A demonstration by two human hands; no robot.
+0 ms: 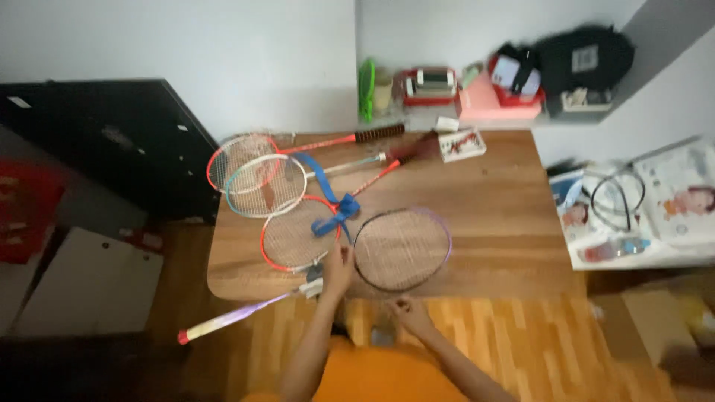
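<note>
Two hands at the near edge of a wooden table (491, 223) with badminton rackets.

The left hand (337, 272) has its fingers closed on the purple racket (402, 249) near its throat; its head lies flat on the table, its handle beyond the edge. The right hand (411, 311) is loosely curled below the edge, holding nothing. Three more rackets (264, 182) lie overlapped behind.

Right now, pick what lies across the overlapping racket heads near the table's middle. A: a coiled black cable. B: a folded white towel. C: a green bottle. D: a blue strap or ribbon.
D: a blue strap runs over the red-framed racket and the white-framed racket on the wooden table.
</note>
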